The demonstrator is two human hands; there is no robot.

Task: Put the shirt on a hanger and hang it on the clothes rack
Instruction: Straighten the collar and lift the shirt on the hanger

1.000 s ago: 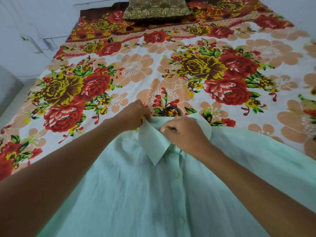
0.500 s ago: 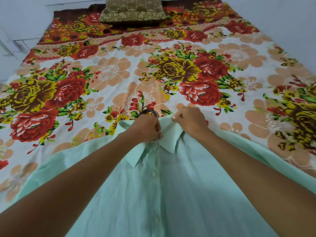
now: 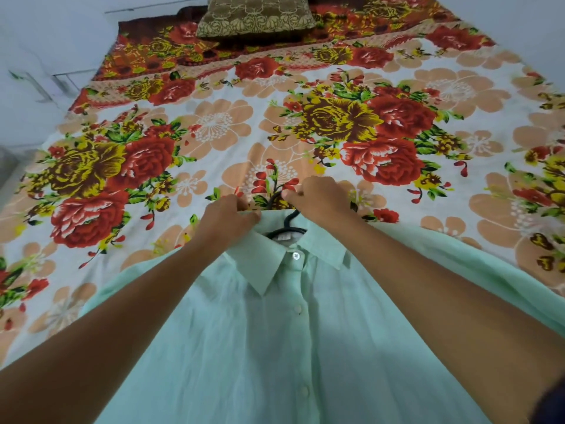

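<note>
Head view: shirt on hanger, both hands at collar

The shirt [image 3: 293,347] lay buttoned on the bed [image 3: 214,130], the hanger [image 3: 286,226] inside its collar. The left hand [image 3: 229,220] pinched the collar's edge; the right hand [image 3: 321,200] gripped the hanger's hook just beyond the collar.

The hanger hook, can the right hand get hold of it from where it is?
Probably yes. The black hanger hook sticks out of the open collar of the shirt, right beside the right hand, whose fingertips pinch just above it. No cloth covers the hook; the left hand grips the collar edge, off to the side.
</note>
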